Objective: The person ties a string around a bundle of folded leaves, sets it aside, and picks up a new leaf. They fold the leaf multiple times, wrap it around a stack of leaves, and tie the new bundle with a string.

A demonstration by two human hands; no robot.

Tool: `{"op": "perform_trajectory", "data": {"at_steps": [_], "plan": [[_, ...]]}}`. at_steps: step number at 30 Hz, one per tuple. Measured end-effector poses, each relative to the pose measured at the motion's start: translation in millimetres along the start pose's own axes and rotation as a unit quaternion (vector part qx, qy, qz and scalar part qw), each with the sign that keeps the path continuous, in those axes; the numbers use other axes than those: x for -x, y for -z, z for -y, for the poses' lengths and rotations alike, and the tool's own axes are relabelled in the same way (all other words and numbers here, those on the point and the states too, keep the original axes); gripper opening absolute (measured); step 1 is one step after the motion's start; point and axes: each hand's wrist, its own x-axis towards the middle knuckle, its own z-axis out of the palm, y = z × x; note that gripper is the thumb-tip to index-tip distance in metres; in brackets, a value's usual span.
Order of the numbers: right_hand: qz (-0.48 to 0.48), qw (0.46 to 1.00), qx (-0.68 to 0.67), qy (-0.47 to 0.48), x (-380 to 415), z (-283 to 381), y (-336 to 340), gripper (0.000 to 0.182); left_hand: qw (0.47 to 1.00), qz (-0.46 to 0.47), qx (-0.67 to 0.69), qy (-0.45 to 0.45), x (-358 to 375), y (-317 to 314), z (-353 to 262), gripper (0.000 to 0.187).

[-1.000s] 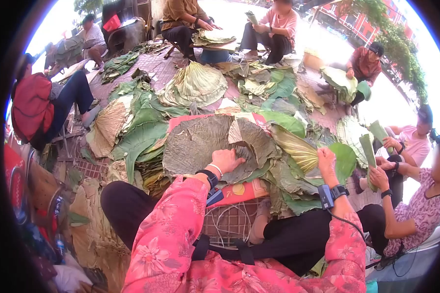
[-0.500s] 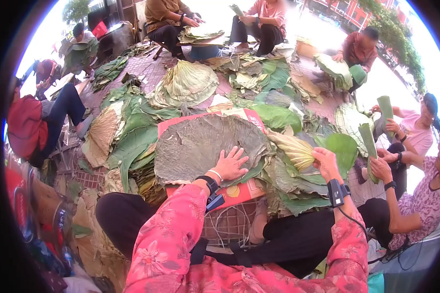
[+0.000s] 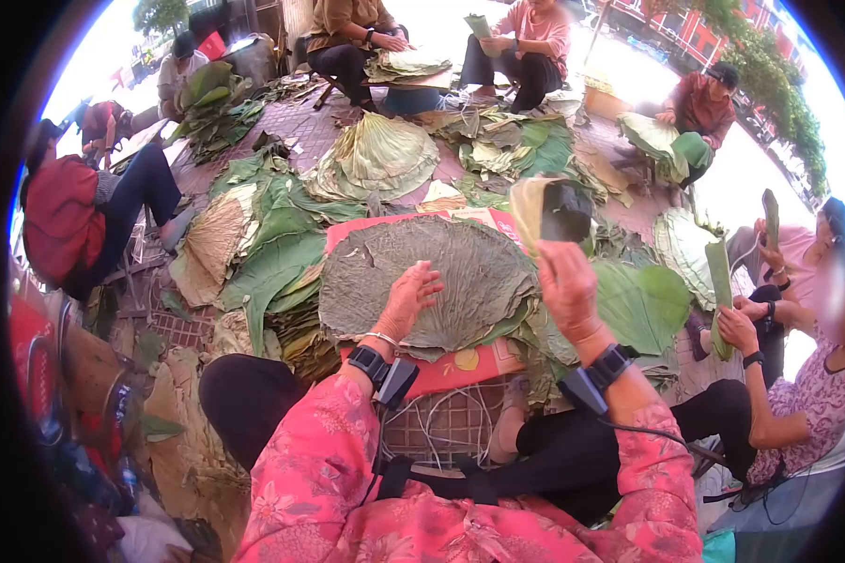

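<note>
A wide grey-brown dried leaf (image 3: 441, 272) lies spread on a red printed board (image 3: 441, 378) in front of me. Over its left half is my left hand (image 3: 409, 298), fingers apart and nothing in it; whether it touches the leaf I cannot tell. My right hand (image 3: 569, 289), raised at the leaf's right edge, pinches the lower end of a folded leaf (image 3: 532, 211), yellowish on one side and dark green on the other. Below that hand, to the right, lies a broad green leaf (image 3: 640, 305).
Leaf piles (image 3: 277, 239) surround the board, with a pale fan-shaped stack (image 3: 382, 155) beyond it. Close on my right a person (image 3: 807, 375) holds a folded green leaf (image 3: 719, 281). Other people sit around on the tiled ground (image 3: 324, 127).
My right hand has lifted the folded leaf up and to the left, turning it upright. My left hand has drawn back leftward from the grey-brown leaf's middle. The whole view has shifted slightly.
</note>
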Motion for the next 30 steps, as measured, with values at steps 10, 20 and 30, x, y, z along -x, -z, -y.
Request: {"op": "perform_trajectory", "data": {"at_steps": [10,20,30], "plan": [[0.313,0.943,-0.095,0.068,117,66,-114,0.033,0.975,-0.059,0.212,0.004,47,70,10,0.040],[0.133,0.928,-0.115,-0.329,106,-8,-133,0.027,0.974,-0.207,0.086,0.021,29,62,19,0.011],[0.196,0.825,0.009,-0.529,94,-89,-185,0.036,0.965,-0.253,0.065,0.039,27,52,7,0.013]]}}
